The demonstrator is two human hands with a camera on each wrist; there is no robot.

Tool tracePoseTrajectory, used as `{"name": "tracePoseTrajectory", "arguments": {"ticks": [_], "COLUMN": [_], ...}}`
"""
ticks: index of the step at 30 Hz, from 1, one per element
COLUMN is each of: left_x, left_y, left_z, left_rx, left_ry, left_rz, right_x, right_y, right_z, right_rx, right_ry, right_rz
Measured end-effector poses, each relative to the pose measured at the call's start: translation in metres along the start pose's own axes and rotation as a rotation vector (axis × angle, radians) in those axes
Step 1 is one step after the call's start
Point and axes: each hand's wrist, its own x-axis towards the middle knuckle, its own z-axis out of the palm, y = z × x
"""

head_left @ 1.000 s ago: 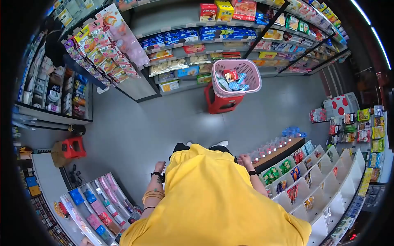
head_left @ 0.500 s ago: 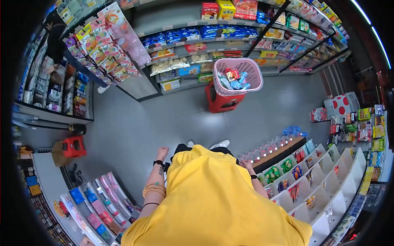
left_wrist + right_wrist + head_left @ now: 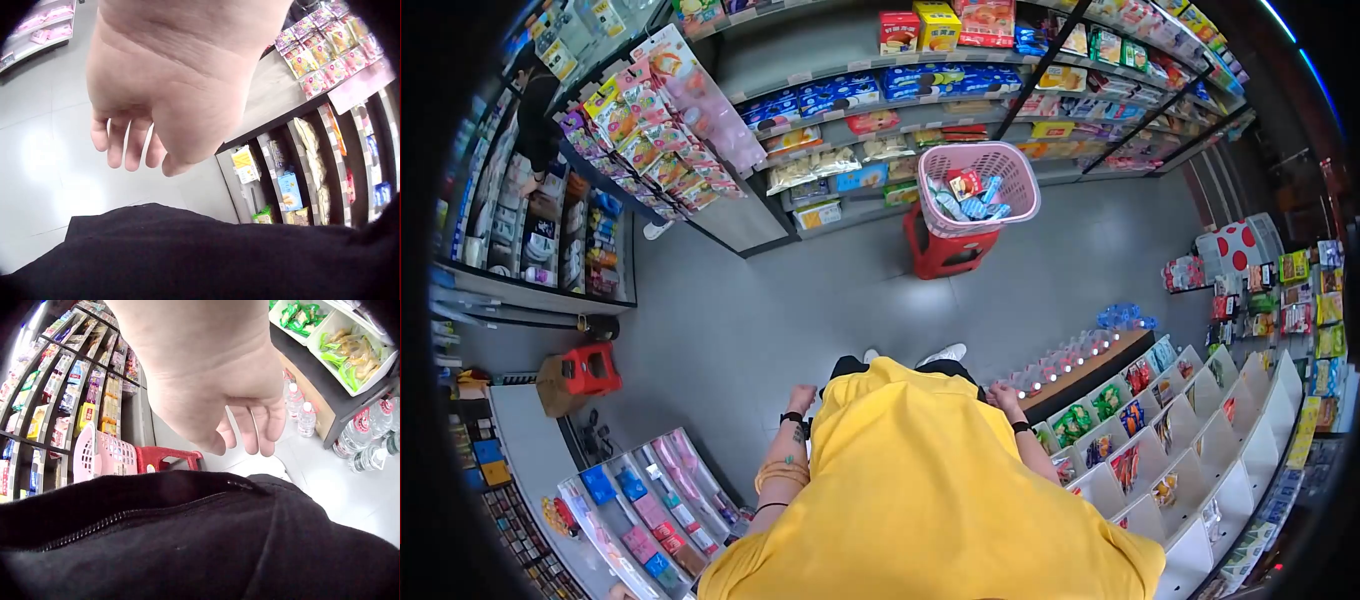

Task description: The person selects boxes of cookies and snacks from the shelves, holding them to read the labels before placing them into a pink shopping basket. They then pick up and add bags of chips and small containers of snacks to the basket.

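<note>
Head view, nearest first: a person in a loose yellow T-shirt (image 3: 920,490) stands with an arm down at each side. The left hand (image 3: 801,398) hangs with its fingers slightly bent and a little apart, holding nothing; the right hand (image 3: 1003,396) is likewise relaxed, fingers loosely bent, with nothing in its grasp. Just ahead of and beside the right hand is a row of clear plastic bottles with white caps (image 3: 1065,368), which stand on the floor along a dark, wood-topped ledge (image 3: 1090,372). White divided bins (image 3: 1260,450) of small wrapped snacks lie to the near right, and a low display tray (image 3: 600,545) of pink and blue packages to the near left. Farther off, near the middle, a pink perforated plastic basket (image 3: 1028,195) rests on a red plastic stool (image 3: 930,250), well apart from both hands, with blue-and-white packets (image 3: 973,209) and a small red box (image 3: 966,183) inside. Behind it run curved grey shelves (image 3: 800,50) of snack packs. Compared with half a second ago, the view has turned slightly and the left hand sits closer to the body, while the basket's visible contents look the same; nothing appears to have been picked up or added.
</note>
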Motion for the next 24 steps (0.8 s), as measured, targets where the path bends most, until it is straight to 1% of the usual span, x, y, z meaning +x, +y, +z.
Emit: {"name": "tracePoseTrajectory", "arguments": {"ticks": [2, 4, 5, 7, 8, 10, 11, 14, 16, 17, 19, 22, 23, 24], "left_x": [0.003, 0.004, 0.004, 0.005, 0.006, 0.009, 0.011, 0.005, 0.011, 0.013, 0.006, -0.013, -0.018, -0.017], "left_y": [-0.006, -0.003, -0.002, 0.002, 0.004, 0.01, 0.013, 0.029, 0.029, 0.028, 0.034, 0.045, 0.049, 0.049], "left_z": [0.002, 0.004, 0.005, 0.0, -0.001, 0.004, 0.007, 0.005, 0.008, 0.009, 0.007, 0.005, 0.004, 0.004], "left_rx": [-0.026, -0.135, -0.19, -0.139, -0.114, -0.125, -0.13, 0.054, 0.068, 0.075, 0.055, 0.07, 0.081, 0.165], "left_ry": [-0.014, 0.008, 0.019, -0.012, -0.027, 0.062, 0.106, 0.108, 0.141, 0.157, 0.158, 0.159, 0.16, 0.162], "left_rz": [0.014, -0.022, -0.04, -0.025, -0.018, -0.019, -0.019, -0.043, -0.087, -0.111, -0.102, -0.066, -0.05, -0.04], "right_x": [-0.019, -0.029, -0.034, -0.033, -0.033, -0.017, -0.012, -0.013, -0.015, -0.016, -0.016, -0.019, -0.019, -0.019], "right_y": [-0.018, -0.028, -0.032, -0.032, -0.034, -0.026, -0.022, -0.021, -0.02, -0.021, -0.015, -0.012, -0.01, -0.007], "right_z": [0.013, 0.018, 0.021, 0.02, 0.018, 0.003, -0.001, -0.002, 0.0, -0.001, -0.006, -0.008, -0.008, -0.009], "right_rx": [0.011, -0.001, -0.033, -0.098, -0.084, -0.054, -0.071, -0.095, -0.082, -0.072, -0.051, -0.145, -0.132, -0.12], "right_ry": [0.007, -0.008, 0.015, 0.063, 0.02, -0.065, -0.048, 0.009, 0.053, 0.034, -0.004, 0.058, 0.059, 0.06], "right_rz": [0.002, 0.006, 0.008, 0.013, 0.014, 0.016, 0.019, 0.028, 0.034, 0.037, 0.047, 0.036, 0.025, 0.013]}}
